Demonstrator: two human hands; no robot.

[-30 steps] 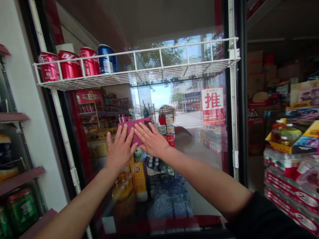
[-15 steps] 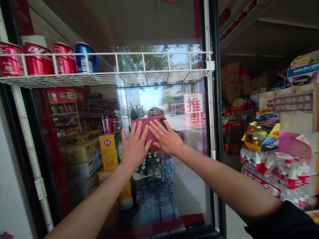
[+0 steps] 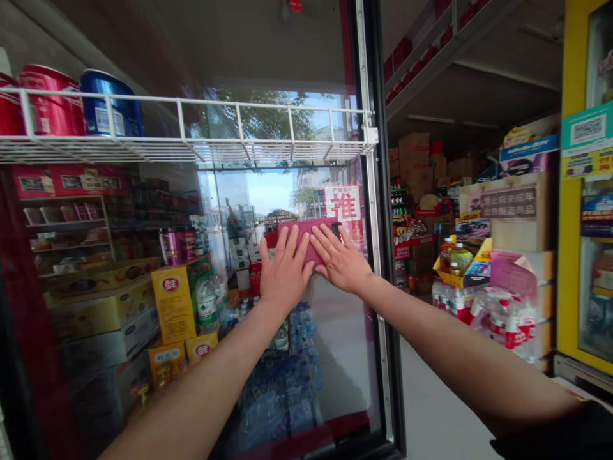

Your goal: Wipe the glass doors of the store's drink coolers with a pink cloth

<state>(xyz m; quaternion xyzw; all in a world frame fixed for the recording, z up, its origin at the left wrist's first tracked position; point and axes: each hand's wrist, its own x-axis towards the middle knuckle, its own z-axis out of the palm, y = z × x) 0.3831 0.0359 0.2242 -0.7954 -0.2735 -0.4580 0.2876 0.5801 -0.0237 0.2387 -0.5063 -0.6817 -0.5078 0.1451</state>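
Pink cloth [image 3: 309, 249] flat against glass door [image 3: 335, 358], mid-height, just under wire shelf [image 3: 268, 144]. Left hand [image 3: 286, 271] and right hand [image 3: 342, 262] both on it, side by side. Fingers spread, laid flat, not pinching: palm pressure alone pins cloth to upright pane, else it likely drops. Arms outstretched for reach. Red can [image 3: 48, 99] and blue can [image 3: 110, 96] lie on shelf, rail keeps them in.

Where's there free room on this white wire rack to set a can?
The wire rack is bare from the blue can rightward to the door frame. Its left end is crowded with red cans. Below, the left hand and right hand press a pink cloth flat on the glass.
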